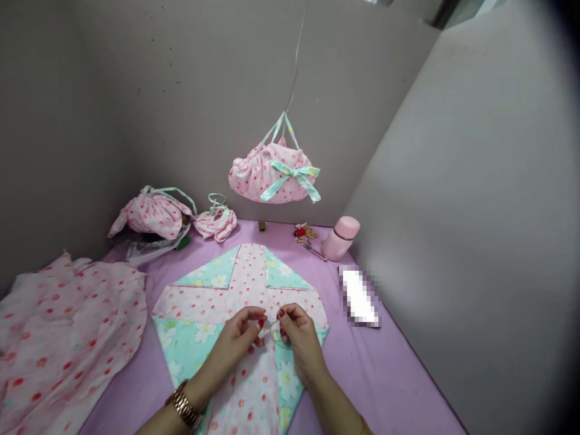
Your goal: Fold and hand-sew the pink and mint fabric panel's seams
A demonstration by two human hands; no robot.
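Head view: a dotted, flowered cloth [251, 296] lies spread at the near middle of the purple surface [385, 374]. Over it, the left hand [240, 335] and right hand [296, 338] are close but apart. The right pinches a thin thread [273, 324]; whether the left, fingers curled, grips anything, I cannot tell. The cloth looks light, soft and floppy, probably best held by its edges. The thread seems fine, easily tangled, and suits a fingertip pinch.

Pale grey walls [362, 78] rise behind and to the right of a lilac-covered tabletop [394, 380].
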